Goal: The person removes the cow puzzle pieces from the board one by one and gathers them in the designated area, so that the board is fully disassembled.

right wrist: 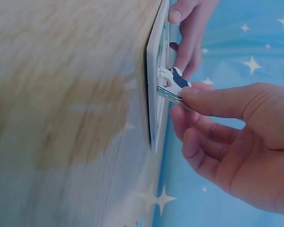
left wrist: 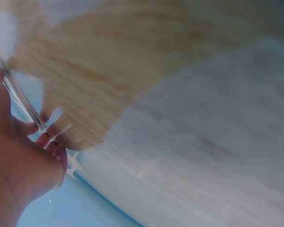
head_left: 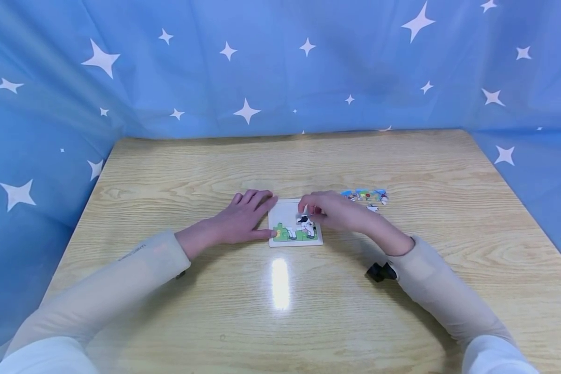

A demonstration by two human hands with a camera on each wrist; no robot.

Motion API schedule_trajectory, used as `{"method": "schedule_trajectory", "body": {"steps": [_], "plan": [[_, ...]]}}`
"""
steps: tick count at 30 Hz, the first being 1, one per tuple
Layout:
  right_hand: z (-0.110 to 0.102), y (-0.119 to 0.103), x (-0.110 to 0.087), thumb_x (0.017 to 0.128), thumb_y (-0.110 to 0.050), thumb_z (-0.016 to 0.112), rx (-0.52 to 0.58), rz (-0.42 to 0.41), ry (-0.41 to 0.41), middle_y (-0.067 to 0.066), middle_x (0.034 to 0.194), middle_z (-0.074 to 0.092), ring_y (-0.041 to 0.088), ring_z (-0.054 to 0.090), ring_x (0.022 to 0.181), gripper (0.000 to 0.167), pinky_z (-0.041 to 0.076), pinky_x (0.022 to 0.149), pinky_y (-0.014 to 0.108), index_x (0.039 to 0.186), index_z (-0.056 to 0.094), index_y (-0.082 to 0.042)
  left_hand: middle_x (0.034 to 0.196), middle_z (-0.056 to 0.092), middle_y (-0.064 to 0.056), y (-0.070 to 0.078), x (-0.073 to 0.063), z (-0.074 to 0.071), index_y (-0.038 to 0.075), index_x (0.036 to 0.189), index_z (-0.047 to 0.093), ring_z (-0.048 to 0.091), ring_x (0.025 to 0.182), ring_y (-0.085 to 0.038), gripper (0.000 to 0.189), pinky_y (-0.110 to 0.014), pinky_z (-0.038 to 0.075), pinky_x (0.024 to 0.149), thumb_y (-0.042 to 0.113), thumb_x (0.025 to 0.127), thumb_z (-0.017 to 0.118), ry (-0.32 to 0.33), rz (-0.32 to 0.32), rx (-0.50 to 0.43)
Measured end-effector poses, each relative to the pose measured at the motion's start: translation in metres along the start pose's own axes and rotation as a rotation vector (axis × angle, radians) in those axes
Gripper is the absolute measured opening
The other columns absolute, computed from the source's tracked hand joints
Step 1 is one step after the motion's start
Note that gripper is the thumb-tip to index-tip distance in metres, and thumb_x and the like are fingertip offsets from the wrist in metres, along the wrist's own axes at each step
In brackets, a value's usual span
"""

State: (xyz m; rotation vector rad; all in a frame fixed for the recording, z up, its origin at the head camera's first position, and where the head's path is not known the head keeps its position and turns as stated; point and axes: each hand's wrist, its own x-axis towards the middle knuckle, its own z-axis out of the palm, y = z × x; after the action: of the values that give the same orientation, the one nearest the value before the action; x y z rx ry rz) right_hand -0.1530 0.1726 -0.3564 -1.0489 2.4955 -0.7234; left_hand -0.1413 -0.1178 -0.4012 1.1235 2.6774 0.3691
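Note:
A small square jigsaw board point(head_left: 284, 208) with a pale rim lies on the table. Its lower part carries fitted pieces point(head_left: 290, 234) showing green grass, a yellow flower and a cow's legs. At its left side my left hand point(head_left: 243, 218) rests with thumb and fingers spread, the thumb at the lower left corner and the index finger near the upper left one. Between thumb and fingers my right hand point(head_left: 334, 210) pinches a black-and-white puzzle piece point(right wrist: 177, 84), tilted, right at the board's face. The left wrist view shows the board point(left wrist: 21, 97) edge-on beside the left hand.
Right of the board, behind my right hand, lie several loose colourful puzzle pieces point(head_left: 364, 195). A black-and-white piece point(head_left: 372, 207) lies just in front of them. The wooden table point(head_left: 205, 171) ends at a blue star-patterned curtain point(head_left: 280, 72). A black device point(head_left: 382, 271) hangs at the right wrist.

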Motion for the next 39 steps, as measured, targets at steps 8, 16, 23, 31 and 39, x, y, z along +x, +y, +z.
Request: {"method": "schedule_trajectory", "body": {"steps": [8,16,23,31,39], "plan": [[-0.005,0.004,-0.010,0.102,0.015,0.060,0.021,-0.070,0.065,0.000,0.089,0.063,0.014,0.049,0.073,0.026,0.043,0.068,0.030,0.113,0.075,-0.003,0.174,0.030,-0.022,0.001,-0.002,-0.001,0.001,0.173,0.031,0.031,0.156,-0.041,0.086,-0.063,0.032,0.119,0.053,0.111,0.062,-0.003,-0.004,-0.003],[-0.017,0.014,-0.022,0.101,0.015,0.063,0.014,-0.085,0.067,-0.003,0.085,0.061,0.012,0.050,0.072,0.025,0.045,0.069,0.030,0.111,0.076,-0.004,0.175,0.027,-0.022,0.000,-0.002,0.000,0.001,0.174,0.028,0.029,0.158,-0.042,0.086,-0.064,0.030,0.120,0.052,0.112,0.061,-0.014,-0.001,-0.023],[-0.030,0.024,-0.037,0.101,0.014,0.068,-0.001,-0.043,0.053,-0.004,0.092,0.071,0.014,0.062,0.084,0.026,0.053,0.076,0.035,0.110,0.077,-0.009,0.175,0.029,-0.023,0.000,-0.001,-0.001,0.001,0.174,0.028,0.029,0.158,-0.042,0.087,-0.064,0.031,0.120,0.052,0.112,0.061,-0.003,0.010,-0.014],[-0.042,0.035,-0.052,0.101,0.010,0.072,0.036,-0.007,0.026,-0.007,0.094,0.072,0.012,0.059,0.079,0.022,0.049,0.070,0.030,0.110,0.078,-0.010,0.175,0.029,-0.023,0.002,-0.002,-0.003,0.000,0.173,0.029,0.030,0.158,-0.042,0.086,-0.064,0.030,0.120,0.051,0.112,0.061,-0.004,0.007,-0.022],[-0.051,0.045,-0.065,0.103,0.008,0.071,0.022,0.028,0.039,-0.006,0.094,0.073,0.010,0.056,0.074,0.020,0.048,0.068,0.028,0.111,0.078,-0.009,0.175,0.029,-0.023,0.001,-0.001,-0.002,0.000,0.173,0.028,0.030,0.157,-0.042,0.086,-0.064,0.030,0.119,0.051,0.112,0.061,-0.007,0.009,-0.023]]}}
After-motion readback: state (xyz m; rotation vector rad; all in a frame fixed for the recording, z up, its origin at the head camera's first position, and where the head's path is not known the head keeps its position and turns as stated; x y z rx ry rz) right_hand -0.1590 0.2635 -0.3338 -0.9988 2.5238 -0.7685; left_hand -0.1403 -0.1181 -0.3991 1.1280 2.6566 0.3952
